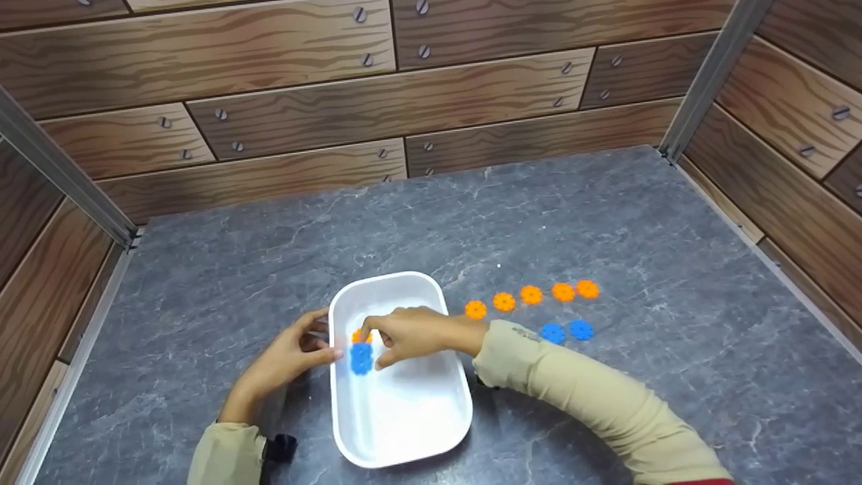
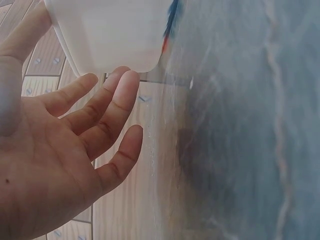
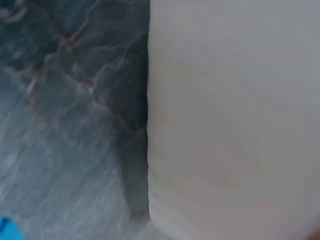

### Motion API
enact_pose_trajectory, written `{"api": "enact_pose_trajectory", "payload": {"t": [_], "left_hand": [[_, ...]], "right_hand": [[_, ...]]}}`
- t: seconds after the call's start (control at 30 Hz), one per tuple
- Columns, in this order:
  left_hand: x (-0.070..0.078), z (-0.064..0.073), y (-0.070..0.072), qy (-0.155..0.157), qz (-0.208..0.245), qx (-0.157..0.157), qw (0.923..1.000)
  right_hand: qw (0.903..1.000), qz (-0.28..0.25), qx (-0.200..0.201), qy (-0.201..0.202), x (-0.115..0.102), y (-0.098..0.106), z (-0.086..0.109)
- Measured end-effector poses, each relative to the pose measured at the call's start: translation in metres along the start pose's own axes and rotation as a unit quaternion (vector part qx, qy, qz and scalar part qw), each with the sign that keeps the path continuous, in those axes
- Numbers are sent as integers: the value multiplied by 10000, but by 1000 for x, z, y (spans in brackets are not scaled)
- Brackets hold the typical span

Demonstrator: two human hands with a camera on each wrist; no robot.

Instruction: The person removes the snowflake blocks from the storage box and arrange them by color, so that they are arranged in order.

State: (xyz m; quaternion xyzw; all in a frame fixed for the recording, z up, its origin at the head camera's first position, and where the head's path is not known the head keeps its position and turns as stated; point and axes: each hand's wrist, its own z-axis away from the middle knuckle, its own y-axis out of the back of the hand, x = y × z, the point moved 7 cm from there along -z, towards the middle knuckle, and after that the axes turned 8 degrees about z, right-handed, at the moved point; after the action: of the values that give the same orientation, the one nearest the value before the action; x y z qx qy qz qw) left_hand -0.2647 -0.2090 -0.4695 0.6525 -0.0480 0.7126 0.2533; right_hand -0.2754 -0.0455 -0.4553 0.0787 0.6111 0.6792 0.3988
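A white rectangular tray (image 1: pixel 424 441) stands on the grey table. My left hand (image 1: pixel 296 353) is at its left side, thumb at the rim and fingers beside the outer wall. In the left wrist view, that hand's (image 2: pixel 75 125) fingers are loosely bent near the tray's wall (image 2: pixel 110 35). Over the tray reaches my right hand (image 1: pixel 407 335), index finger pointing down and thumb apart from it. Under the index fingertip lies an orange flower-shaped disc (image 1: pixel 357 335), partly covered. Blurred blue flower-shaped discs (image 1: pixel 361 360) lie just nearer; their exact number is unclear.
Several orange flower-shaped discs (image 1: pixel 531 294) form a row right of the tray. Two blue ones (image 1: pixel 580 329) lie nearer, beside the right sleeve (image 1: pixel 572 384). Wood-patterned walls (image 1: pixel 289 114) enclose the table. A pale surface (image 3: pixel 225 125), sleeve or tray unclear, fills much of the right wrist view.
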Motion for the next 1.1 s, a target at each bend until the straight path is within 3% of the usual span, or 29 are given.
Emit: {"api": "enact_pose_trajectory", "payload": {"t": [0.27,0.63,1.1], "left_hand": [[0,-1,-1,-48,-45,-60,10000],[1,-2,1,-54,-131,-37,9999],[-1,0,1,-19,-90,-29,10000]], "right_hand": [[9990,391,-196,-69,-1,-12,-13],[9977,633,-245,71,-7,-12,-17],[9970,683,-301,212,-4,-21,-21]]}}
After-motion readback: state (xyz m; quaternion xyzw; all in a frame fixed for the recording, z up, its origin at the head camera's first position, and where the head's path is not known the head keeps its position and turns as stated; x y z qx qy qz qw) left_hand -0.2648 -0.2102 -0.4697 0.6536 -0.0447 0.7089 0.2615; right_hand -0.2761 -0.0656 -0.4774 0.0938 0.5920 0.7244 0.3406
